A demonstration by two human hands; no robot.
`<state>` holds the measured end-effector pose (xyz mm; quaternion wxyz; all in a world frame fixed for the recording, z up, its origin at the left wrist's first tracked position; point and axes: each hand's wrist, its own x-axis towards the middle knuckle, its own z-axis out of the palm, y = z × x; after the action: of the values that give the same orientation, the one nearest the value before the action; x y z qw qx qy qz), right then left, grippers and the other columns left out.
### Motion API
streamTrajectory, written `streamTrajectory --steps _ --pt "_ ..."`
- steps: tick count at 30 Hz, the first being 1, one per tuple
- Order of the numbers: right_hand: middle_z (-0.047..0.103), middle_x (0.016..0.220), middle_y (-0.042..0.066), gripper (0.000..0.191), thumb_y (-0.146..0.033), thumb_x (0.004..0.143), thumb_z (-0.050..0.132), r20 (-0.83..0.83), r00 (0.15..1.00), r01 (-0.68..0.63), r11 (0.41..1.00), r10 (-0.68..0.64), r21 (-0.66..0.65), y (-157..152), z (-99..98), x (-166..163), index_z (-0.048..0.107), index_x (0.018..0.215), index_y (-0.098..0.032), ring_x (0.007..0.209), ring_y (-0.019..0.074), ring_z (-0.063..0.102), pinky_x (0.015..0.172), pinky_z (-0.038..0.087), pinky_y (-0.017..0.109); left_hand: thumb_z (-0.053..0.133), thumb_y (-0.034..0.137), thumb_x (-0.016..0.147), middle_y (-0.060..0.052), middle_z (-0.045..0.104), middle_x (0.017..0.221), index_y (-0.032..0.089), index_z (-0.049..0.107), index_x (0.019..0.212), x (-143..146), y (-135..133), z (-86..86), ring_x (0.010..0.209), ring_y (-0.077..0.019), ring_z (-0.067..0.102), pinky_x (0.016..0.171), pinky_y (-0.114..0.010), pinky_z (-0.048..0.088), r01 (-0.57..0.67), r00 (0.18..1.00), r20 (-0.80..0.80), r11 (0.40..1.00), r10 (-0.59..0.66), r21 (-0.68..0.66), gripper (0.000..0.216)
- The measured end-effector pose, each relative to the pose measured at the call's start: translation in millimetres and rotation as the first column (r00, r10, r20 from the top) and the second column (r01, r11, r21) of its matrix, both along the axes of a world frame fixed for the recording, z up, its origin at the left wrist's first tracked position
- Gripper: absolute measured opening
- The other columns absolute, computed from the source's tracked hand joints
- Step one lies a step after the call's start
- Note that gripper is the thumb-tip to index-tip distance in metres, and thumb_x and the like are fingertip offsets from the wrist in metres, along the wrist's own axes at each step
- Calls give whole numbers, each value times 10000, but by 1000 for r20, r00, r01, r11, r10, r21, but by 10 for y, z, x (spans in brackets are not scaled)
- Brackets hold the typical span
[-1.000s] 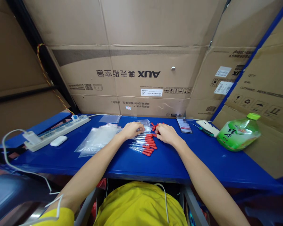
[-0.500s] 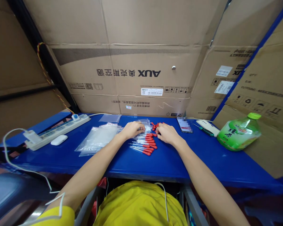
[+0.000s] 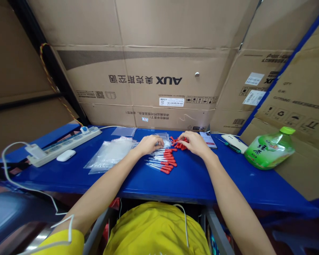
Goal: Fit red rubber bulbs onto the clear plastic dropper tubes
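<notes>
Clear thin droppers with red bulbs (image 3: 168,160) lie in a fanned row on the blue table, bulbs to the right. Loose red bulbs (image 3: 179,145) are heaped at the row's upper right. My left hand (image 3: 151,144) rests over the clear tubes (image 3: 163,140), its fingers curled and pinched together; what lies between the fingertips is hidden. At the heap, my right hand (image 3: 192,142) has thumb and fingers closed on a red bulb, partly hidden. Left of my left hand lies a stack of clear zip bags (image 3: 110,156).
A power strip (image 3: 66,147) with plugs and a white earbud case (image 3: 66,155) sit at the left. A phone (image 3: 208,140), a green-handled screwdriver (image 3: 233,147), a white device (image 3: 235,142) and a green drink bottle (image 3: 268,150) are on the right. Cardboard (image 3: 149,63) walls the back.
My right hand has moved slightly right and up, away from the dropper row, uncovering more of the red bulbs. My left hand has stayed nearly in place.
</notes>
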<state>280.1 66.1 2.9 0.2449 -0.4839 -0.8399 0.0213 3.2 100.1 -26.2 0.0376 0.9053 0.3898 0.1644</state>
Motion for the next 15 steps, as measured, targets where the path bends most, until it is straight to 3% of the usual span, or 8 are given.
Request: streamTrajectory --steps 3,6,9,11,15 --pt "741 874 39 87 -271 932 680 -27 999 43 999 -43 4 23 -1 59 755 965 -241 843 211 644 746 416 297 667 358 940 -19 737 1037 256 752 1023 1 -21 25 949 -200 680 730 -259 433 -15 1000 4 1000 15 3 157" --pt "767 879 38 105 -278 940 670 -141 990 -2 1000 3 3 23 4 62 757 984 -239 803 206 668 756 448 301 598 444 987 -38 715 1106 257 692 1212 26 -99 82 991 -214 674 772 -279 466 1 996 85 999 -4 42 307" --pt "774 885 39 121 -308 941 674 -259 962 -81 996 88 37 -7 9 -18 760 970 -227 768 194 673 748 468 296 496 505 1033 -78 664 1276 263 591 1378 104 -206 139 1185 -242 617 958 -333 473 95 976 185 987 -117 128 432" --pt "757 831 32 135 -332 932 687 -278 952 -112 992 125 63 -37 12 -94 766 955 -224 709 183 646 705 459 289 468 484 1051 -96 664 1290 240 599 1355 176 -255 153 1203 -252 602 1029 -365 444 163 966 175 973 -191 164 411" --pt "724 767 4 180 -366 931 695 -264 955 -125 991 135 55 -64 16 -135 749 1031 -226 666 165 621 667 431 274 389 398 1083 -107 721 1121 203 671 1176 283 -265 117 1037 -254 654 910 -359 462 121 977 153 979 -146 165 355"
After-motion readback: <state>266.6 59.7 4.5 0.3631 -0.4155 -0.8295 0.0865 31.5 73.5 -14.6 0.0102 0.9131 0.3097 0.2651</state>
